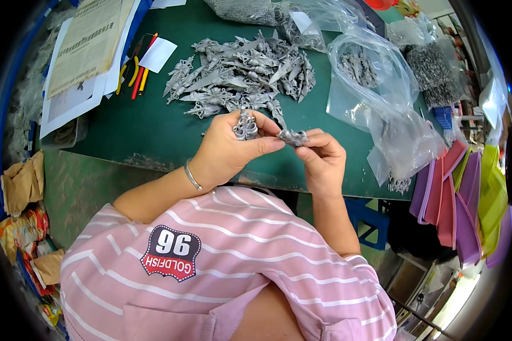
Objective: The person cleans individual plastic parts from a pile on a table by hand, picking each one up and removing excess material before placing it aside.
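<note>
My left hand [224, 148] is closed around a grey ornate metal casting [245, 126], its looped end showing above the fingers. Between the two hands, near the table's front edge, is another small grey metal piece [293, 137]. My right hand [326, 162] pinches this piece with thumb and fingers, and my left thumb and fingertip meet its other end. A heap of grey blade-shaped metal castings [239, 74] lies on the green table [145, 128] just beyond my hands. One long casting [277, 111] points from the heap toward my left fingers.
Clear plastic bags [375, 91] holding grey metal parts lie to the right. Pliers [132, 69], pens [140, 82] and a white paper slip [157, 54] are left of the heap, beside stacked papers [68, 105]. A blue stool [368, 221] and purple, red and yellow-green strips [461, 204] are right.
</note>
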Motion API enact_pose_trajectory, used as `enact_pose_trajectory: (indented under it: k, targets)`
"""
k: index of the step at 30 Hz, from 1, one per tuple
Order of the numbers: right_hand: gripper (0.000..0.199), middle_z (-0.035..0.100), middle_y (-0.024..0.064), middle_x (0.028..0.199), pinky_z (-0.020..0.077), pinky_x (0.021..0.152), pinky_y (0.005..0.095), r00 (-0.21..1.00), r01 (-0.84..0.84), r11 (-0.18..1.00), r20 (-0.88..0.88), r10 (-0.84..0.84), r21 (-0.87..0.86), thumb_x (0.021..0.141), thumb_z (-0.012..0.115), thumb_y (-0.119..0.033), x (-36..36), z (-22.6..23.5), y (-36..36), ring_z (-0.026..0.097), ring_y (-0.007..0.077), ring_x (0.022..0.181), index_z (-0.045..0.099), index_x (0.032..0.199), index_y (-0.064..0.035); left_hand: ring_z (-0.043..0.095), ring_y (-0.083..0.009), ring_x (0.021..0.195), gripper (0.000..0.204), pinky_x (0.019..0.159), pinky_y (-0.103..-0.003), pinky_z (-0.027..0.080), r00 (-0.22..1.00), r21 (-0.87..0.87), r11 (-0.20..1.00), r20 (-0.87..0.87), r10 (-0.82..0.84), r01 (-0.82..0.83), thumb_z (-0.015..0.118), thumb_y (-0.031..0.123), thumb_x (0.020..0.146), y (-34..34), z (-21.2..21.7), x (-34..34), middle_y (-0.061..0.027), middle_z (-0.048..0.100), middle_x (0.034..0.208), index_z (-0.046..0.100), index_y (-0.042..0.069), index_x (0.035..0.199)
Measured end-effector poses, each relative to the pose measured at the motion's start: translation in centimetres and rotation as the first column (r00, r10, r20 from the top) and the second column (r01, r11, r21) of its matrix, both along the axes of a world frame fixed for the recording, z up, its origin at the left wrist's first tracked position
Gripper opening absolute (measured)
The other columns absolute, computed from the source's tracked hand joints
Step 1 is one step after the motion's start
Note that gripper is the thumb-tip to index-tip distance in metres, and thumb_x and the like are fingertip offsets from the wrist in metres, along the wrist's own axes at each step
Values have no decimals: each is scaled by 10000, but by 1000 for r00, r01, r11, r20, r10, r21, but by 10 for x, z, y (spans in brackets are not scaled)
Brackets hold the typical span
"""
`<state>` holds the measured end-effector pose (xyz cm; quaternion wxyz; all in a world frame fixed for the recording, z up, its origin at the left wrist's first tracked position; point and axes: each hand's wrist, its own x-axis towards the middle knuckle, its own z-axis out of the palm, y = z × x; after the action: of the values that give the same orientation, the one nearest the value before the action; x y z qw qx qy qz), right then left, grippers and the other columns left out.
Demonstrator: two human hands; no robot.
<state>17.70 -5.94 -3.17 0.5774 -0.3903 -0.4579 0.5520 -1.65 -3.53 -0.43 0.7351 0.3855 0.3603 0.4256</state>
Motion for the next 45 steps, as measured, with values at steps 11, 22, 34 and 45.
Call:
enact_pose_trajectory:
  k: [11, 22, 34, 45]
  targets:
    - [163, 623, 154, 899, 497, 686, 275, 894, -14, 902, 410, -181, 431, 686, 642, 105, -17, -5, 9, 618, 234, 777, 566, 787, 2, 548, -48, 711, 192, 641, -186, 450, 981, 343, 933, -112, 158, -111, 698, 42, 750, -7, 1, 2, -30, 627, 824, 617, -11, 915]
    - [286, 609, 104, 857, 466, 592, 244, 972, 11, 986, 229, -49, 164, 726, 672, 45, -22, 10, 10, 578, 130, 729, 559, 989, 53, 475, -74, 508, 164, 457, -190, 359, 927, -174, 921, 82, 367, -349, 611, 100, 836, -3, -8, -4, -33, 549, 626, 563, -22, 936]
    - [170, 627, 109, 726, 462, 506, 200, 974, -223, 910, -50, 220, -348, 865, 562, -69, -13, 3, 6, 561, 98, 555, 580, 984, 50, 602, -146, 595, 187, 515, -238, 475, 924, -196, 908, 24, 381, -369, 611, 94, 826, 13, -7, 0, -85, 595, 720, 544, -44, 934]
    - [155, 611, 122, 699, 434, 484, 275, 695, -209, 885, 700, -165, 416, 743, 663, -44, -21, 11, 7, 565, 204, 547, 626, 882, 16, 619, -205, 788, 326, 669, -315, 514, 935, -337, 921, 220, 278, -195, 478, 257, 917, 14, -15, 2, -129, 616, 893, 499, -17, 1093]
